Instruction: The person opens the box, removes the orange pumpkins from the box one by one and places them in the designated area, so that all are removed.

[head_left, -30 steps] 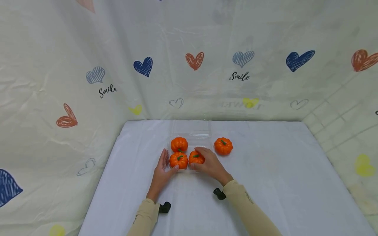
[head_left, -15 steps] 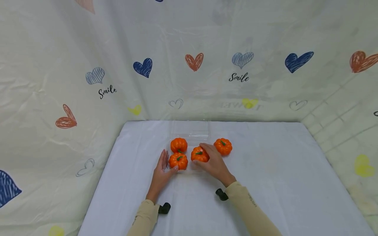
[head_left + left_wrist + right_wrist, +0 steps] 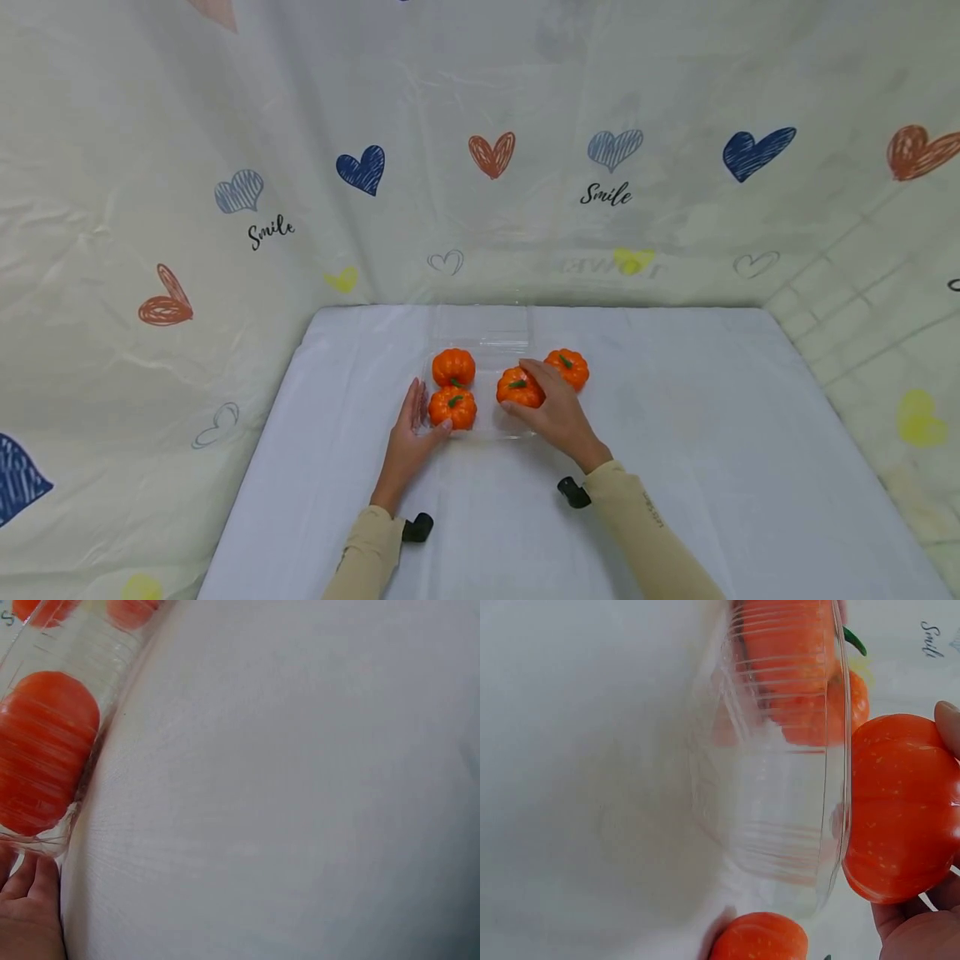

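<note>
A clear plastic box (image 3: 487,432) with ridged sides stands on the table, its lid (image 3: 480,323) folded back. In its left half sit two small orange pumpkins with green stems, a rear pumpkin (image 3: 453,367) and a front pumpkin (image 3: 452,409). My left hand (image 3: 412,446) lies against the box's left side with straight fingers, its thumb at the front edge. My right hand (image 3: 561,417) holds another pumpkin (image 3: 904,806) between thumb and fingers. The right wrist view has that pumpkin at the height of the box's rim, over the right half.
One more pumpkin (image 3: 570,369) lies on the white-covered table (image 3: 712,433), just right of the box and behind my right hand. A pale curtain (image 3: 555,100) printed with hearts hangs behind the table and along its sides.
My right hand has lifted its pumpkin from the box's front middle and carried it rightward and a little back. My left hand and the other pumpkins have stayed put.
</note>
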### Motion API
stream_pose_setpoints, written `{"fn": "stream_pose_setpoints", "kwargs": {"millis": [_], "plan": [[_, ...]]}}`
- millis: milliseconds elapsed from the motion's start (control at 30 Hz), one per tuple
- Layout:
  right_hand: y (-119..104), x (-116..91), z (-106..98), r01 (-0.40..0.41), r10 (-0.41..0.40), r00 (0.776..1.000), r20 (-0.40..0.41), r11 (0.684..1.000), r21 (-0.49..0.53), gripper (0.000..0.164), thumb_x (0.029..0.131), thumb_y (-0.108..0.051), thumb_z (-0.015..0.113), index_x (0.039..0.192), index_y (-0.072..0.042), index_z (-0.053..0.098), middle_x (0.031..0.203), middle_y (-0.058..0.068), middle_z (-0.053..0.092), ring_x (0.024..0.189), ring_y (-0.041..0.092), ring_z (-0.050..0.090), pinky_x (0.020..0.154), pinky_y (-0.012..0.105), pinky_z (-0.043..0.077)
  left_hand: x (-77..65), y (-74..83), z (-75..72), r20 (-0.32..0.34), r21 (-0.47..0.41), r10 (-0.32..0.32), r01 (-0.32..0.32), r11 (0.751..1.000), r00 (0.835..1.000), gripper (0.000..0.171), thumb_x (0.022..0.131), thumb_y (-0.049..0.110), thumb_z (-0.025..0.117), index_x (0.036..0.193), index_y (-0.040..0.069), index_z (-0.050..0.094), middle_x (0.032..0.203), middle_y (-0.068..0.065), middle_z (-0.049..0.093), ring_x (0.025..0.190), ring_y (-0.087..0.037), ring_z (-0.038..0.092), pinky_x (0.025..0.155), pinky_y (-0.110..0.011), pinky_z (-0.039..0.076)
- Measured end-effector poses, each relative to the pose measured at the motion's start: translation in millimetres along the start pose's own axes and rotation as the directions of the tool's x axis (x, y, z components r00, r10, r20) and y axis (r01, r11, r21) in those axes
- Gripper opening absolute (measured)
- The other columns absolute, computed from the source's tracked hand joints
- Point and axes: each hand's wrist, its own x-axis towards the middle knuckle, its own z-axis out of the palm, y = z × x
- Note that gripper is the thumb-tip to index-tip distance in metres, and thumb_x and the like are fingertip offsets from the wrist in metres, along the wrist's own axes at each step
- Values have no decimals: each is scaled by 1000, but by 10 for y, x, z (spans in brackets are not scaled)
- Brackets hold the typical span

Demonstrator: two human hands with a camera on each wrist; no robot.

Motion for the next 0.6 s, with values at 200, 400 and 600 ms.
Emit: {"fn": "stream_pose_setpoints", "kwargs": {"millis": [200,400,600], "plan": [[16,-39,-98,-12,12,1000,-12,1000,-3,74,89,-29,91,151,-4,58,151,17,59,135,38,53,106,59,54,6,-2,0,5,2,5,-5,1000,1000,102,96,42,82,173,20,19,174,0,30,158,-19,31,125,-39,27],[64,-87,-192,-20,18,999,-30,999,-46,74,89,-30,91,150,-4,59,150,18,59,134,39,54,102,60,56,-13,28,-7,6,-5,-2,3,1000,1000,103,95,43,83,173,20,19,174,0,30,158,-19,32,126,-40,27],[143,-135,-291,-41,39,998,-51,998,-37,72,89,-28,90,149,-4,59,149,17,59,131,39,54,100,62,56,-15,32,-22,8,-16,-3,3,1000,1000,104,94,42,83,173,21,19,174,0,30,158,-19,31,126,-37,27]]}}
